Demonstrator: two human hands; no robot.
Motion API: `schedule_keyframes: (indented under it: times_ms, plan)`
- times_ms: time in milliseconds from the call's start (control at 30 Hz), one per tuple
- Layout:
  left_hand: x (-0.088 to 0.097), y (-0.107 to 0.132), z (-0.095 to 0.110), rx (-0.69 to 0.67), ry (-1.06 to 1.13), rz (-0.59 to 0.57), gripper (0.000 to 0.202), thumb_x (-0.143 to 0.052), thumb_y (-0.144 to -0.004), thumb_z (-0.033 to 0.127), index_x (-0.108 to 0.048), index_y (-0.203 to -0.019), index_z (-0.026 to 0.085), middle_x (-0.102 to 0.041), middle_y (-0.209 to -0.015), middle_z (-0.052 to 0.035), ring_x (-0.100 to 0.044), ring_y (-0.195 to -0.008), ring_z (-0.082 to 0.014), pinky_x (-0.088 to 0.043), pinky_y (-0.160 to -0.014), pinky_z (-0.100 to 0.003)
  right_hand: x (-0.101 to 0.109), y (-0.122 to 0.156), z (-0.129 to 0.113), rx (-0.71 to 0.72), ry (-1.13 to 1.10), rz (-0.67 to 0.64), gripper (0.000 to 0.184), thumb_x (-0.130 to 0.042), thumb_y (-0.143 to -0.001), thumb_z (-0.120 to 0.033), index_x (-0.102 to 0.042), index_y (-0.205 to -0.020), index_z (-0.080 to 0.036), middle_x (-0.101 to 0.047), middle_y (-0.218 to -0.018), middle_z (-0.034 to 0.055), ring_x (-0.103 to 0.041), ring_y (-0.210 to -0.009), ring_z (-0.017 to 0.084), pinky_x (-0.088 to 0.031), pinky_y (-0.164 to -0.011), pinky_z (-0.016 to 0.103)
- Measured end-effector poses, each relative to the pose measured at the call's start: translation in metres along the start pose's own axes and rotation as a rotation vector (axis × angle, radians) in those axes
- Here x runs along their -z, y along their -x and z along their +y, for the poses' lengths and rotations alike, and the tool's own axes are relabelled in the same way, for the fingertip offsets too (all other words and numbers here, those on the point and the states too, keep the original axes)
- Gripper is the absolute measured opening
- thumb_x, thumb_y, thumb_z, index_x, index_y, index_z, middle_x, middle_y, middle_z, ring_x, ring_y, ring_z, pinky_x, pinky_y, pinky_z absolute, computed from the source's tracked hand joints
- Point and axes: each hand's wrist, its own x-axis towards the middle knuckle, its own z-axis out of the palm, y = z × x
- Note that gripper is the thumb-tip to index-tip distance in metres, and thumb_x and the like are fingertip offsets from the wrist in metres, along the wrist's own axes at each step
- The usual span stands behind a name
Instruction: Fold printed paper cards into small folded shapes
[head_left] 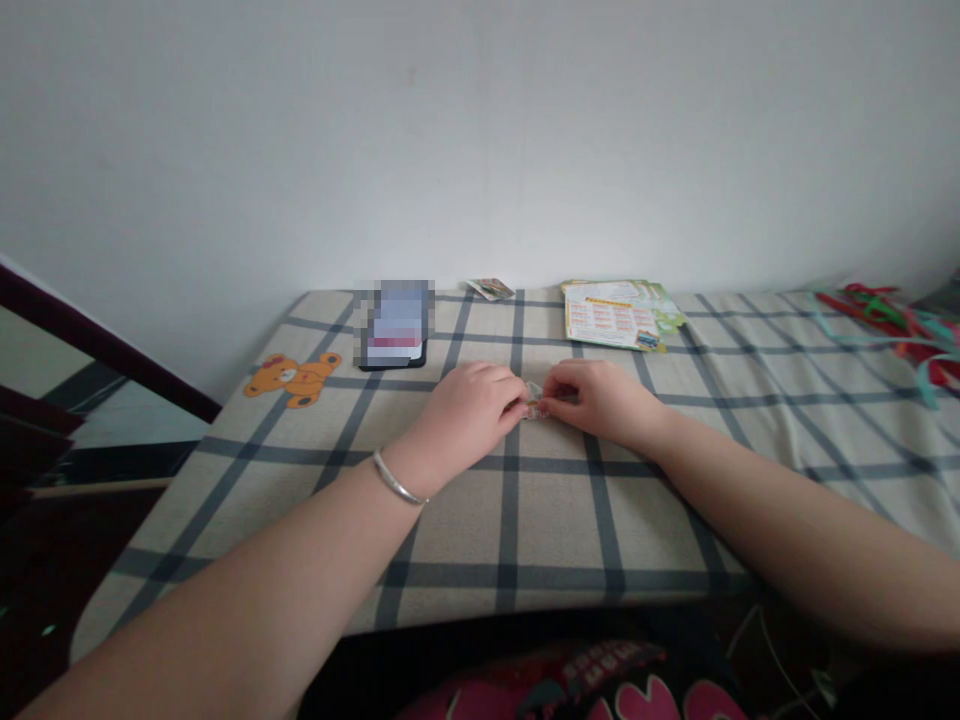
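Note:
Over the middle of the checked tablecloth (465, 520), my two hands meet at a small, shiny, printed piece (534, 402), perhaps paper or plastic; its kind is too small to make out. My left hand (474, 402), with a silver bangle at the wrist, pinches its left side between thumb and fingers. On the right side, my right hand (589, 397) pinches it too, fingers curled. Most of the piece is hidden by my fingertips.
Near the wall lie a phone (395, 325), a small printed packet (491, 289) and a stack of printed cards (611, 318). A bear cutout (292, 380) lies at left. Coloured ribbons (900, 325) are heaped at far right.

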Motion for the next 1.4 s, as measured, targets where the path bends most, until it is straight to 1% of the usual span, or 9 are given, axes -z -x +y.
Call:
schedule_keyframes:
  times_ms: [167,333,500,567,667,767,1033,1233,1400]
  plan:
    - [-0.001,-0.001,0.000,-0.028,-0.085,0.006,0.010,-0.060,-0.088,0.024,-0.065,-0.083,0.017,-0.065,-0.084,-0.0039,-0.059,-0.086,-0.0202,-0.047,-0.082,-0.037,-0.001,0.000,-0.001,0.024,0.025,0.008,0.010,-0.058,-0.082,-0.025,-0.062,-0.076,-0.018,-0.063,-0.073,0.0014,-0.052,-0.063,0.012,-0.031,-0.057,0.024]
    - [-0.003,-0.001,0.000,-0.063,-0.135,0.024,0.008,-0.058,-0.088,0.021,-0.065,-0.089,0.016,-0.065,-0.086,-0.0040,-0.060,-0.086,-0.0198,-0.045,-0.089,-0.040,-0.002,0.000,-0.002,0.025,0.042,0.014,0.010,-0.058,-0.083,-0.024,-0.061,-0.076,-0.017,-0.063,-0.073,0.0017,-0.051,-0.064,0.012,-0.031,-0.057,0.024]
    - [0.003,0.002,-0.002,-0.061,-0.080,-0.015,0.014,-0.056,-0.089,0.018,-0.064,-0.100,0.017,-0.066,-0.094,-0.0049,-0.060,-0.092,-0.0202,-0.047,-0.086,-0.037,-0.004,-0.001,-0.001,0.033,0.031,0.008,0.015,-0.057,-0.085,-0.027,-0.059,-0.074,-0.017,-0.062,-0.071,0.0015,-0.050,-0.063,0.012,-0.030,-0.057,0.024]
    - [0.006,0.004,-0.004,-0.096,-0.045,-0.042,0.016,-0.054,-0.090,0.017,-0.065,-0.103,0.019,-0.067,-0.099,-0.0044,-0.059,-0.096,-0.0191,-0.046,-0.091,-0.037,-0.004,-0.001,0.000,0.034,0.018,0.012,0.015,-0.057,-0.086,-0.027,-0.059,-0.074,-0.018,-0.061,-0.071,0.0013,-0.050,-0.062,0.012,-0.030,-0.056,0.024]
    - [0.007,0.007,-0.007,-0.130,-0.064,-0.044,0.023,-0.053,-0.090,0.014,-0.066,-0.105,0.025,-0.067,-0.106,-0.0015,-0.060,-0.101,-0.0181,-0.034,-0.108,-0.049,-0.005,-0.001,0.001,0.040,0.021,0.026,0.015,-0.056,-0.086,-0.027,-0.058,-0.075,-0.017,-0.062,-0.072,0.0018,-0.050,-0.063,0.012,-0.031,-0.057,0.024]
    - [0.006,0.009,-0.009,-0.142,-0.095,-0.034,0.030,-0.053,-0.088,0.011,-0.067,-0.108,0.028,-0.066,-0.114,-0.0007,-0.059,-0.106,-0.0185,-0.020,-0.114,-0.057,-0.005,-0.002,0.002,0.044,0.038,0.040,0.013,-0.057,-0.085,-0.026,-0.059,-0.076,-0.017,-0.062,-0.073,0.0024,-0.051,-0.065,0.013,-0.032,-0.058,0.024]
    - [0.011,0.008,-0.004,-0.203,-0.109,-0.055,0.026,-0.053,-0.089,0.012,-0.067,-0.106,0.025,-0.068,-0.111,0.0009,-0.057,-0.109,-0.0193,-0.022,-0.114,-0.053,-0.005,-0.004,0.006,0.031,-0.010,0.032,0.009,-0.058,-0.083,-0.023,-0.060,-0.076,-0.017,-0.062,-0.072,0.0014,-0.051,-0.063,0.012,-0.032,-0.058,0.024]
    - [0.013,0.009,0.002,-0.179,-0.115,-0.074,0.027,-0.053,-0.087,0.011,-0.065,-0.106,0.024,-0.069,-0.108,0.0000,-0.057,-0.107,-0.0194,-0.026,-0.112,-0.050,-0.006,-0.004,0.006,0.027,-0.001,0.025,0.008,-0.058,-0.083,-0.023,-0.062,-0.079,-0.017,-0.064,-0.074,0.0023,-0.054,-0.066,0.013,-0.035,-0.060,0.024]
    - [0.013,0.009,0.009,-0.169,-0.142,-0.078,0.026,-0.049,-0.086,0.009,-0.065,-0.103,0.021,-0.069,-0.105,-0.0024,-0.057,-0.105,-0.0206,-0.027,-0.111,-0.051,-0.002,-0.001,0.007,0.106,-0.008,0.021,0.008,-0.058,-0.085,-0.021,-0.065,-0.088,-0.017,-0.064,-0.083,0.0034,-0.057,-0.076,0.015,-0.041,-0.068,0.025]
